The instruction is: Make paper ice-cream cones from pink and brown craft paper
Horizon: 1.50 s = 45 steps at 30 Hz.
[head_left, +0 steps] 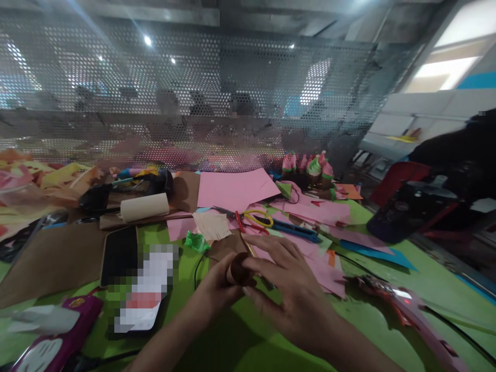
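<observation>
My left hand (221,283) is closed around a small brown rolled piece (237,268), which looks like paper or foam sheet curled into a short tube or cup. On its right side, my right hand (290,287) has its thumb and index finger against the rim, with the other fingers stretched forward. A thin brownish strip or stick (248,244) shows just beyond the fingers; whether it joins the roll I cannot tell. Both hands are above the green tabletop (232,346). A brown sheet (225,250) lies just past them.
Pink sheets (236,188), yellow-and-red-handled scissors (259,218) and a blue-handled tool (296,230) lie ahead. To the right rests a pink glue gun (411,307) with a cord. Phones (119,256), a pale roll (144,206) and cupcake-like crafts (313,166) surround the work area.
</observation>
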Each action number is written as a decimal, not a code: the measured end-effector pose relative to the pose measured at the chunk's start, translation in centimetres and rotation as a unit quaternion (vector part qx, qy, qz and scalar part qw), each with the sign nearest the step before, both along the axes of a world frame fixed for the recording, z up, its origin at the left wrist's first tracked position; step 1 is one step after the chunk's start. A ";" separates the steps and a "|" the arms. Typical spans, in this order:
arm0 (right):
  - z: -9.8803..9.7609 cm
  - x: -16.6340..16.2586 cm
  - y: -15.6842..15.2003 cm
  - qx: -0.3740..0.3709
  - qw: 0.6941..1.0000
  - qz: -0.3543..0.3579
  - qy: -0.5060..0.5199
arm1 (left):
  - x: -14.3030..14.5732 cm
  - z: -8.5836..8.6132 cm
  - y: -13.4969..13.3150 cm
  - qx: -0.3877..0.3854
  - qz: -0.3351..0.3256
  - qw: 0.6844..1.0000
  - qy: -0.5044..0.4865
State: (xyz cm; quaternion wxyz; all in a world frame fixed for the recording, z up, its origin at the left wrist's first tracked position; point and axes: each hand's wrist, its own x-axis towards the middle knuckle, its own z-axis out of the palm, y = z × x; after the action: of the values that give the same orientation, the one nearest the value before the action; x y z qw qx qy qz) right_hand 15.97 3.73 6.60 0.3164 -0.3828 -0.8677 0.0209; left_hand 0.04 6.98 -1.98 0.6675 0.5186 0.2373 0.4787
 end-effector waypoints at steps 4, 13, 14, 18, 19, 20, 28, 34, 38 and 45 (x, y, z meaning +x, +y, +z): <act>-0.3 -0.4 -0.4 0.003 0.999 0.002 -0.046 | 0.1 0.0 -0.1 -0.023 -0.011 1.000 -0.016; -0.8 -0.6 -0.2 -0.026 0.995 0.005 -0.098 | -0.3 1.4 -0.6 0.013 0.003 0.999 0.043; -0.8 -0.6 -0.2 -0.028 0.995 0.005 -0.099 | -0.3 1.3 -0.6 0.012 -0.001 0.999 0.042; -0.5 -0.4 0.1 -0.021 0.997 0.014 -0.076 | -0.2 0.7 -0.2 -0.022 -0.020 1.000 0.009; -0.4 -0.3 0.2 -0.020 0.997 0.018 -0.072 | -0.2 0.6 -0.1 -0.028 -0.018 0.999 0.009; -0.4 -0.2 0.2 -0.021 0.997 0.021 -0.068 | -0.3 0.5 -0.1 -0.028 -0.014 0.999 0.017; -0.5 -0.2 -0.1 -0.066 0.993 0.006 -0.101 | -0.6 0.4 -0.6 -0.007 0.012 0.997 0.081; -0.7 -0.4 -0.2 -0.071 0.991 0.000 -0.117 | -0.5 0.4 -0.6 -0.001 0.033 0.995 0.097; -0.1 0.0 0.1 -0.057 0.996 0.002 -0.064 | -0.1 0.7 -0.4 -0.041 0.011 0.999 0.012; 0.0 0.0 -0.1 0.001 0.997 -0.013 -0.079 | -0.1 0.0 0.1 -0.007 0.020 1.000 0.020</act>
State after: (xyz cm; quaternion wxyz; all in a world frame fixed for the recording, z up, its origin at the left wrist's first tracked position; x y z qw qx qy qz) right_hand 15.98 3.60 6.60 0.2471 -0.3940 -0.8851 -0.0144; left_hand -0.05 7.06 -1.96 0.6562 0.5187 0.2642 0.4800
